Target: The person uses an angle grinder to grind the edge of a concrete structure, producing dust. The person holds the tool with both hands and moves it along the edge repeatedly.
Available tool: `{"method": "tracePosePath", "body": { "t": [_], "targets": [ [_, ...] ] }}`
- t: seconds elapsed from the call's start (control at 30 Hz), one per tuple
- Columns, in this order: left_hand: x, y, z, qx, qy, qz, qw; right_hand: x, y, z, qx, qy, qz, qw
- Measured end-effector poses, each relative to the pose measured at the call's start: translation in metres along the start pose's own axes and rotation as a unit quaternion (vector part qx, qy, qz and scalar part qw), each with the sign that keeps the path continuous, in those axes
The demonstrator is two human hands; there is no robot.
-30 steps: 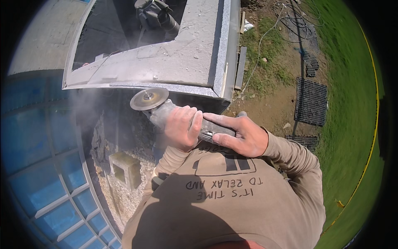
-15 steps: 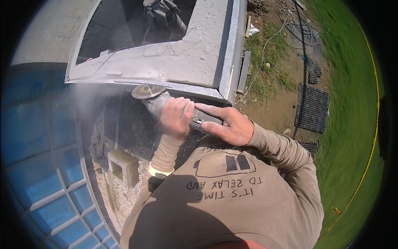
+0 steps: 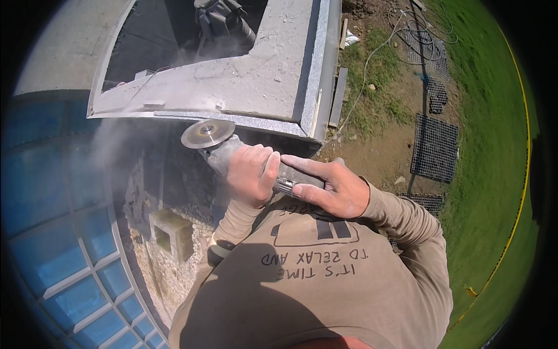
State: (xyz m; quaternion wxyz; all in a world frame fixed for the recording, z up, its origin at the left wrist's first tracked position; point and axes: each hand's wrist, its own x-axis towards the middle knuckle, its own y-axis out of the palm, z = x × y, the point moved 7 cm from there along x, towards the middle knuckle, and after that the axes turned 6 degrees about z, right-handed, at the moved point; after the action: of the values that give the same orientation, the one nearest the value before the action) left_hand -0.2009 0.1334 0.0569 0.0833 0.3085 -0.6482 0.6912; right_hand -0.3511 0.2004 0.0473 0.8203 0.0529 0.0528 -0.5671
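Both my hands are closed on a dusty grey angle grinder (image 3: 295, 174). My left hand (image 3: 251, 175) wraps round its front part, near the head. My right hand (image 3: 336, 187) grips the rear of the body, with the thumb along its near side. The round cutting disc (image 3: 207, 134) sits at the far left end of the tool. It lies close to the front edge of a pale concrete ledge (image 3: 273, 75); I cannot tell whether it touches. Pale dust hangs left of the disc. Along the ledge's edge runs a speckled grey strip (image 3: 256, 122).
A person's clothed leg (image 3: 224, 23) stands inside the opening beyond the ledge. At left are blue panes (image 3: 40, 244) with grey bars. A hollow concrete block (image 3: 171, 235) rests on gravel below. At right lie black mesh mats (image 3: 435, 148), a hose (image 3: 372, 64) and yellow tape (image 3: 526, 116) on grass.
The grinder and both my hands have moved slightly toward me. More of the disc shows, and it sits farther from the ledge's edge. The dust at the left has thinned a little.
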Motion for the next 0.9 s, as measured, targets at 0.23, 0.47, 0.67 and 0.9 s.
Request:
{"method": "tracePosePath", "body": {
  "t": [0.23, 0.47, 0.67, 0.9],
  "targets": [
    [0.008, -0.003, -0.021, 0.023, 0.002, 0.001, 1.000, -0.017, -0.001, -0.003, 0.004, 0.011, 0.003, 1.000],
    [0.005, 0.000, -0.012, 0.016, -0.001, -0.002, 1.000, -0.009, -0.003, -0.002, -0.002, 0.006, 0.004, 1.000],
    [-0.003, 0.005, 0.004, 0.006, -0.008, 0.004, 1.000, 0.008, -0.001, -0.003, 0.007, -0.020, -0.004, 1.000],
    [-0.009, 0.012, 0.026, 0.004, -0.014, -0.008, 1.000, 0.030, 0.003, -0.013, 0.003, -0.012, -0.003, 1.000]
  ]
}}
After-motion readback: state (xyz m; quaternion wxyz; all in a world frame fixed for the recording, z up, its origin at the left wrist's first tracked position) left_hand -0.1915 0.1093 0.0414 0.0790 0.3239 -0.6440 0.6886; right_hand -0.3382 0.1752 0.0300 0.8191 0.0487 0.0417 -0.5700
